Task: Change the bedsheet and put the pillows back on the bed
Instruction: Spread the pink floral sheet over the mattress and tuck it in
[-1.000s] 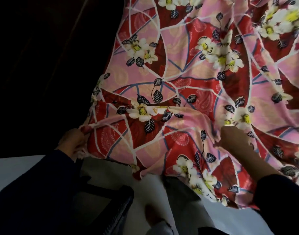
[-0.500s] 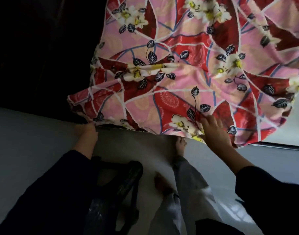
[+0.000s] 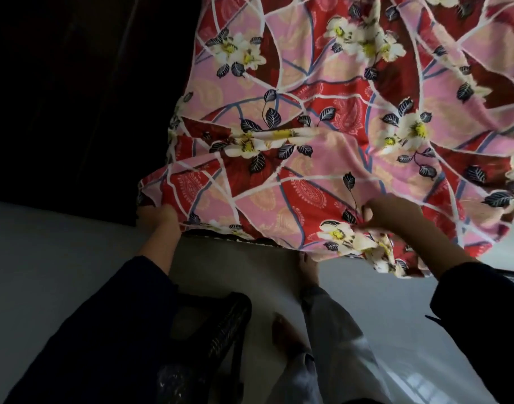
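Bedsheet [image 3: 317,91] hem now bunches in right hand [image 3: 392,212]; left hand [image 3: 160,217] grips corner.

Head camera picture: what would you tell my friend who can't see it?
The left hand and the right hand hold the near edge of a pink and red flowered bedsheet that spreads out ahead. Below, the person's dark sleeves and bare feet show over a pale floor.

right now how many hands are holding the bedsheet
2. The left hand grips the bedsheet at its near left corner; the right hand pinches the near edge further right. No other hands show.
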